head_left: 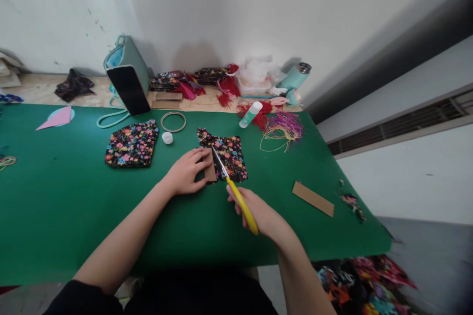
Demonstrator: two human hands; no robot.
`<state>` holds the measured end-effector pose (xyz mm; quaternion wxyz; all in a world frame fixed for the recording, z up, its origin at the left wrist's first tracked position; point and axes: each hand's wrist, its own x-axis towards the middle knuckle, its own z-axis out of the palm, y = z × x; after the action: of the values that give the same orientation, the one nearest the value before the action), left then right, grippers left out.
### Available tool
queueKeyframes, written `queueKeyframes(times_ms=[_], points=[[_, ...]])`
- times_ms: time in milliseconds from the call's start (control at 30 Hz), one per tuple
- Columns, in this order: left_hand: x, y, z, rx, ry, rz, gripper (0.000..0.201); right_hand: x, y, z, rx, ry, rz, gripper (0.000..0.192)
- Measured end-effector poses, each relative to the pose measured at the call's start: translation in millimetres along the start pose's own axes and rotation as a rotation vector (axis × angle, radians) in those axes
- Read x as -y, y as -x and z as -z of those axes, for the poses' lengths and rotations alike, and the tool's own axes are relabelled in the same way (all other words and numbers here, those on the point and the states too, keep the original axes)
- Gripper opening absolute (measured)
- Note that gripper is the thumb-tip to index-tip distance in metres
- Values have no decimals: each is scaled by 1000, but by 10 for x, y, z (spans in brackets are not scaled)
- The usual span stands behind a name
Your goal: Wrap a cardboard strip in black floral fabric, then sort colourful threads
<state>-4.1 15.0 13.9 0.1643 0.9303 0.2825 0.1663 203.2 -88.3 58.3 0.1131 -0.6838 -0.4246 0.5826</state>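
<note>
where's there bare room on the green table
Widest: front left of the green tabletop, below the pink paper triangle and black floral cloth stack. Smaller: between the flat black floral cloth and the tan cardboard strip on the right. Crowded: back edge, around the white tube and red fringe.

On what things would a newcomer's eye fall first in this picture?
Probably the yellow-handled scissors in the right hand, their blades at a black floral cloth near the middle of the green table. Beside them, the left hand rests on a brown cardboard strip. Farther back, to the left, a dark-screened phone stands before a pale teal pouch.
</note>
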Motion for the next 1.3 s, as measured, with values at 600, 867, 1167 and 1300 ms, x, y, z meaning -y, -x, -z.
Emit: queueKeyframes(times_ms=[600,867,1167,1300], points=[[1,-4,7,8,3,-1,49,33,0,140,32,38,-14,54],[-7,-9,25,-1,7,-9,48,213,58,328,25,233,33,56],[7,-3,10,-1,22,0,46,331,-146,977,199,291,54,52],[10,5,7,-2,34,6,47,340,-319,1271,273,337,137,46]])
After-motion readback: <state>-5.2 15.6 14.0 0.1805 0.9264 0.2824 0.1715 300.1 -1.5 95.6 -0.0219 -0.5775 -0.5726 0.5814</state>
